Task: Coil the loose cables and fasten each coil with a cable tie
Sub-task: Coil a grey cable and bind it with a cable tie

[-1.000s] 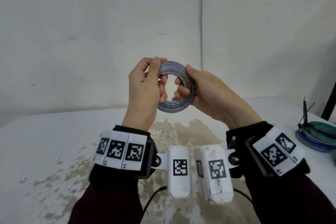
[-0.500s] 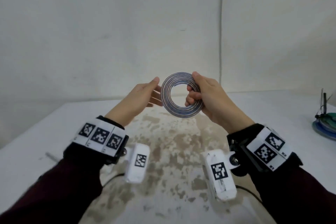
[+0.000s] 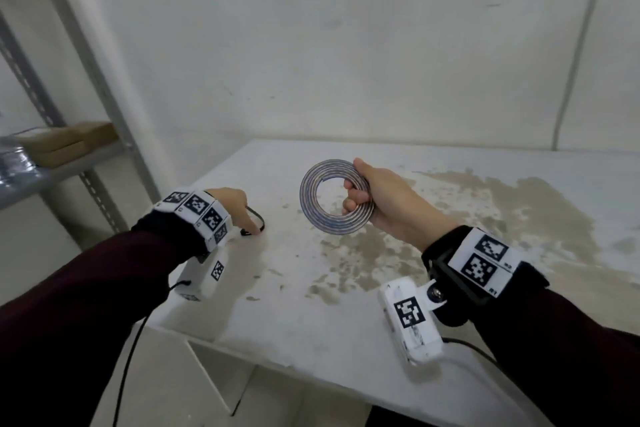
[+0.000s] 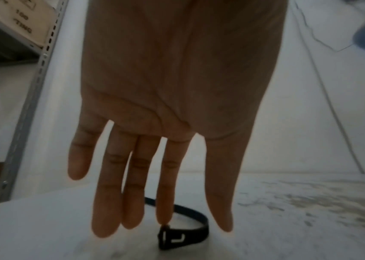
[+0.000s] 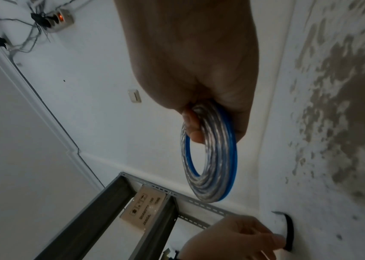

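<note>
Now the black cable tie lies curled on the surface at lower centre of my left wrist view, directly under my left hand; its straight fingers hover, index tip at the tie's head. Further right, my right hand clenches the cable coil aloft, awaiting it.

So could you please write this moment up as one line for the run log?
right hand: holds cable coil above table | left hand: fingers straight, index fingertip touching black cable tie on table | coil: not yet tied
</note>
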### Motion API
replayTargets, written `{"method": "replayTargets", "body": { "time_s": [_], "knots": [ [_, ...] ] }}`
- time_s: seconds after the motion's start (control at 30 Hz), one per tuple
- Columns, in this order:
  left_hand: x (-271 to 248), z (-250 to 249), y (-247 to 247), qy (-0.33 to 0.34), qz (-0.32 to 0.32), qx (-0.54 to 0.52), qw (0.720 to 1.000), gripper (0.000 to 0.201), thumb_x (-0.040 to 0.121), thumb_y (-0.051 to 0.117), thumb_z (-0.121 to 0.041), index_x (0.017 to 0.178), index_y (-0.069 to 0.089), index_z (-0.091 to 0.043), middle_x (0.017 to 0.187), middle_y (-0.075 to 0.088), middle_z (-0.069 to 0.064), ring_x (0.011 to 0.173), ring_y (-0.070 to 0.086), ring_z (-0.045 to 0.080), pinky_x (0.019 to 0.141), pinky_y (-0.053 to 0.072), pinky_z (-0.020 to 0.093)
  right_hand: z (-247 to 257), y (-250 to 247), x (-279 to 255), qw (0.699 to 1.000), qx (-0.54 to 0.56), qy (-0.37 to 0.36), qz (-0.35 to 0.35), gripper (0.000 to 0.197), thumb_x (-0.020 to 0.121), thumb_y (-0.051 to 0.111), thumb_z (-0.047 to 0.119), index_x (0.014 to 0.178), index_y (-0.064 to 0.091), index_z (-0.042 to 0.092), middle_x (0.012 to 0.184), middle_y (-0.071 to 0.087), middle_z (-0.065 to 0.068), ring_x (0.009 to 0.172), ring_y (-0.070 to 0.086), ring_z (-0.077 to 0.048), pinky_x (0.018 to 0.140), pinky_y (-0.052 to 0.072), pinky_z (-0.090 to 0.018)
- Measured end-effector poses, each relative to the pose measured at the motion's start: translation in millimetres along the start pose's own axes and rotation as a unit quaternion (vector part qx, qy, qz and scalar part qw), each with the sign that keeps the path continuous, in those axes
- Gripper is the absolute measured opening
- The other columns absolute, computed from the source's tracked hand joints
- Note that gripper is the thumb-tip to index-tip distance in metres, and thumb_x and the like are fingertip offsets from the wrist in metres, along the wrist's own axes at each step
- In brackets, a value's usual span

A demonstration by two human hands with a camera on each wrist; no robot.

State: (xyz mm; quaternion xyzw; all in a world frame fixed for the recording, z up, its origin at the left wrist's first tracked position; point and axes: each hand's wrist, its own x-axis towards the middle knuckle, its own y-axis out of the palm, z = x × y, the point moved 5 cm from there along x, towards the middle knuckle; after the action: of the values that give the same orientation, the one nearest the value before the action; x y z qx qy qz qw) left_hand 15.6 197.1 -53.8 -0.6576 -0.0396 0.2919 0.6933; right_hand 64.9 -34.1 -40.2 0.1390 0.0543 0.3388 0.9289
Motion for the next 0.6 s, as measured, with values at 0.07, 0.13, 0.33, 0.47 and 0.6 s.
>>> {"method": "replayTargets", "body": {
  "time_s": [0.07,0.13,0.33,0.47,0.6],
  "knots": [
    [2,2,6,0.017,0.01,-0.014,1.0,0.031,0.084,0.068,-0.04,0.091,0.059,-0.011,0.079,0.062,0.002,0.067,0.056,0.017,0.063,0.041,0.024,-7,11,2,1.0,-0.005,0.007,0.013,0.046,0.104,0.028,0.03,0.072,0.047,0.005,0.038,0.033,0.004,0.04,0.043,-0.014,0.055,0.046,-0.028],
    [6,2,10,0.038,0.011,-0.036,0.999,0.024,0.082,0.071,-0.033,0.091,0.061,-0.013,0.077,0.064,0.001,0.065,0.058,0.015,0.064,0.044,0.023,-12,18,3,1.0,-0.01,0.011,0.022,0.046,0.105,0.028,0.03,0.072,0.048,0.005,0.039,0.032,0.004,0.04,0.044,-0.014,0.054,0.046,-0.027],
    [20,-4,12,0.079,-0.03,-0.044,0.995,0.014,0.08,0.072,-0.022,0.087,0.062,-0.016,0.072,0.058,-0.004,0.06,0.051,0.008,0.067,0.044,0.023,-18,16,4,0.999,-0.012,0.023,0.027,0.046,0.104,0.029,0.03,0.072,0.05,0.004,0.039,0.033,0.003,0.041,0.044,-0.015,0.052,0.048,-0.026],
    [24,-10,7,0.091,-0.061,-0.032,0.993,0.013,0.084,0.067,-0.019,0.093,0.068,-0.01,0.092,0.065,0.006,0.075,0.054,0.017,0.07,0.046,0.026,-17,7,4,0.999,-0.03,0.023,0.033,0.045,0.104,0.029,0.03,0.073,0.05,0.005,0.039,0.032,0.004,0.04,0.044,-0.014,0.052,0.049,-0.026],
    [4,-34,-48,0.167,-0.29,-0.228,0.914,0.012,0.081,0.064,-0.024,0.078,0.068,-0.013,0.091,0.056,0.004,0.086,0.054,0.021,0.076,0.04,0.029,6,-4,6,0.994,-0.099,-0.015,0.052,0.044,0.104,0.031,0.031,0.073,0.049,0.006,0.04,0.032,0.005,0.043,0.042,-0.015,0.057,0.049,-0.03]
  ]
}}
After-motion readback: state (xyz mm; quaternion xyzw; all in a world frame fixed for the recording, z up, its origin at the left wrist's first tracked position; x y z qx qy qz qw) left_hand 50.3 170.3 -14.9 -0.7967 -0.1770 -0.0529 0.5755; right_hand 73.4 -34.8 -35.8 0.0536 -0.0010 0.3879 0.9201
